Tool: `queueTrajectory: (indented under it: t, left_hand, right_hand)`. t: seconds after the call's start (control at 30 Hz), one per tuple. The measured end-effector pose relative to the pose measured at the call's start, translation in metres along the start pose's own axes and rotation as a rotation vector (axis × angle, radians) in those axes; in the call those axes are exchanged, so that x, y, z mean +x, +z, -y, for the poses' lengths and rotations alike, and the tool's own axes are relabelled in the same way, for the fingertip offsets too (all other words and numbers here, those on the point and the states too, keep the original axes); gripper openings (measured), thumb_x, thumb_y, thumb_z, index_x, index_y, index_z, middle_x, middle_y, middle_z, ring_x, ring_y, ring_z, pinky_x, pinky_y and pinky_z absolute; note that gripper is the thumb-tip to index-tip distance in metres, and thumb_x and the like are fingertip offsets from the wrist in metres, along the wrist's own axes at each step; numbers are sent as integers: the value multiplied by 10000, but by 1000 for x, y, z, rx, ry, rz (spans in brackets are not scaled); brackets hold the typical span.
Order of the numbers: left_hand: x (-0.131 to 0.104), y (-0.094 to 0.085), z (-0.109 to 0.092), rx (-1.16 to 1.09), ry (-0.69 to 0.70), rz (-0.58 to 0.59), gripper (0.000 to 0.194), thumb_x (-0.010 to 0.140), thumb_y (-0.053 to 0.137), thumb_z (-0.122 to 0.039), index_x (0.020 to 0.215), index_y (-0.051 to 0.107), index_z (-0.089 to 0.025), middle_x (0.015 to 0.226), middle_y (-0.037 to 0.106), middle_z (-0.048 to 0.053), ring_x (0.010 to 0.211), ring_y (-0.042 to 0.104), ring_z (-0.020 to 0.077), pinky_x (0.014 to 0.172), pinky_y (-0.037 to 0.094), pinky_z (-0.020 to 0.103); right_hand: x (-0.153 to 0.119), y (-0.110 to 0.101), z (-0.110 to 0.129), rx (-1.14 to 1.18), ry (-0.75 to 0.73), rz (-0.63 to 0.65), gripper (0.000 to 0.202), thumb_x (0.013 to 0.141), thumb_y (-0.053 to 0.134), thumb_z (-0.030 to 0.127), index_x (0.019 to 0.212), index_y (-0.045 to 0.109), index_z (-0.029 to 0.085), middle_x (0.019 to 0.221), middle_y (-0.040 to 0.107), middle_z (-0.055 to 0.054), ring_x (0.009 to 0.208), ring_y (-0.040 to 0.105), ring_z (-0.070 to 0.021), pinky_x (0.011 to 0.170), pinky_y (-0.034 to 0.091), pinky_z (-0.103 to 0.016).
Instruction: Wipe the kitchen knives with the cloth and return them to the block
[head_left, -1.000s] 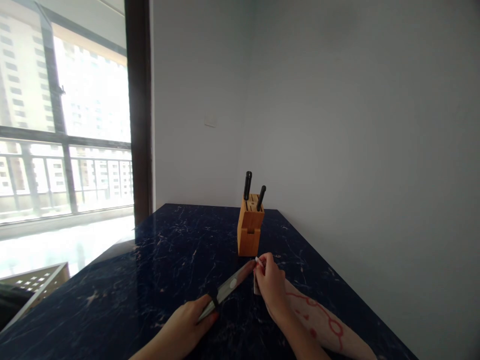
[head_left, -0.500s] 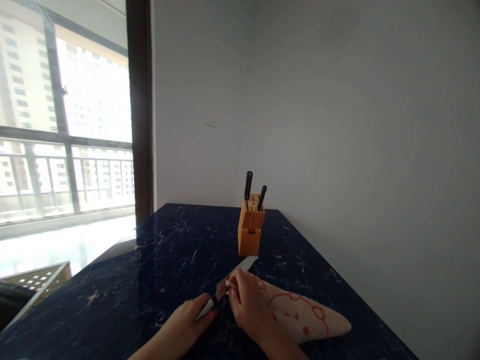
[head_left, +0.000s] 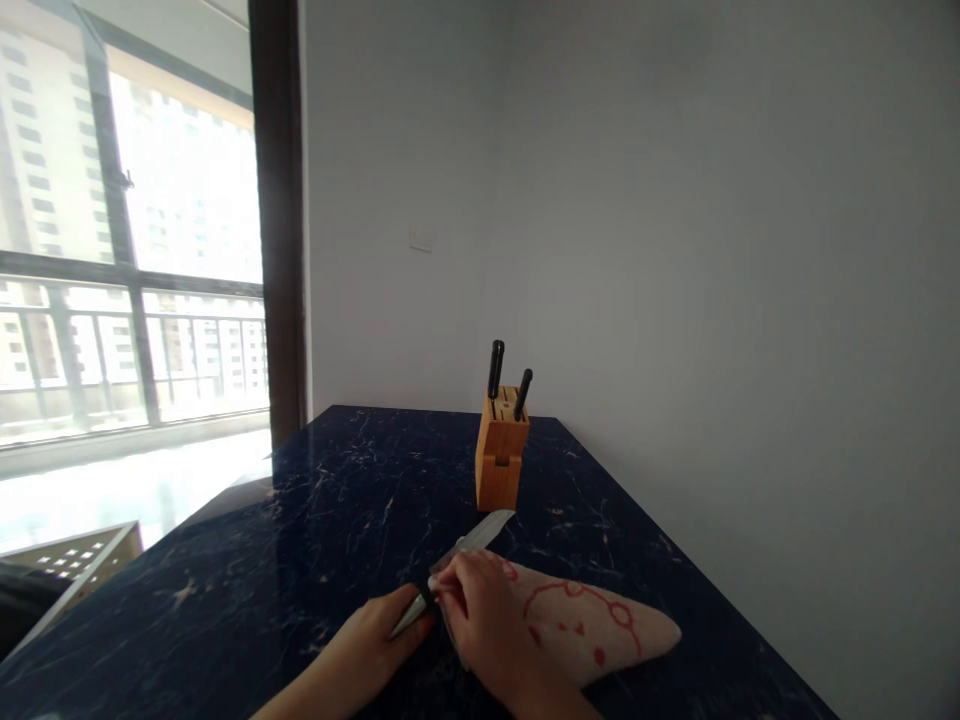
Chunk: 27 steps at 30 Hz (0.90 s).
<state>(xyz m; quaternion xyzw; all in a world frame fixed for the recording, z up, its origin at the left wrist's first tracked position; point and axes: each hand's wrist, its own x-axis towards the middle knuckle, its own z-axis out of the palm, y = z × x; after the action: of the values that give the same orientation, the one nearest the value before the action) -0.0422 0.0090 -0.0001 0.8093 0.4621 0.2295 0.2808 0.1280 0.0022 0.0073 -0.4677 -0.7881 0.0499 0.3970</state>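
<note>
My left hand [head_left: 382, 635] is closed round the handle of a knife [head_left: 487, 530], whose blade slants away up and right over the dark table. My right hand [head_left: 484, 615] pinches a pale cloth with red markings [head_left: 592, 625] against the blade close to the handle. The rest of the cloth trails to the right under my right hand and wrist. Just beyond the knife's tip stands a wooden knife block [head_left: 501, 465] with black-handled utensils in its slots.
The dark blue marbled table [head_left: 337, 500] runs back to a grey wall [head_left: 675, 250]. A perforated light-coloured chair or rack [head_left: 82, 570] stands beyond the table's left edge, below a large window.
My right hand has slid along the blade toward the handle, down and left, drawing the cloth with it. My left hand and the knife have stayed almost in place.
</note>
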Motion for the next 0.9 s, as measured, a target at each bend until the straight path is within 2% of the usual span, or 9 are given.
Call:
queueTrajectory:
  t: [0.1,0.3,0.47,0.67,0.8,0.9]
  left_hand:
    - [1,0,0,-13,7,9,223,829,417,-349,840,564,-181,782,635,-12,705,547,131,634,372,181]
    - [0,0,0,44,-20,0,248,833,404,-372,820,563,-182,722,612,-15,649,535,128,590,360,187]
    - [0,1,0,12,17,4,202,832,415,-331,860,563,-195,784,643,-14,700,562,134,627,364,186]
    - [-1,0,-3,65,-18,-11,215,831,409,-345,795,551,-188,733,632,-14,653,553,129,594,361,185]
    - [-2,-1,-5,6,14,10,168,824,428,-297,865,565,-209,818,657,-17,732,580,136,644,371,179]
    - [-1,-1,-3,2,19,11,168,823,434,-299,871,567,-209,822,656,-17,731,579,137,649,372,183]
  right_hand:
    - [-1,2,6,14,-23,12,133,766,483,89,797,521,213,827,591,8,811,513,-154,785,304,-293]
    - [3,-3,-3,11,97,-67,170,757,469,54,811,524,205,825,580,-2,819,507,-163,764,314,-290]
    - [1,-2,5,37,-14,24,146,769,484,79,819,529,208,828,577,4,817,504,-151,770,316,-277]
    - [3,-2,6,-32,62,-44,141,785,473,83,814,531,208,815,575,11,801,501,-146,754,297,-279]
    - [0,-1,8,-46,-8,9,130,777,488,101,824,517,219,825,572,24,801,505,-139,758,290,-276]
    - [0,-1,8,-75,-27,0,157,763,480,88,844,506,220,846,572,19,821,506,-145,773,283,-284]
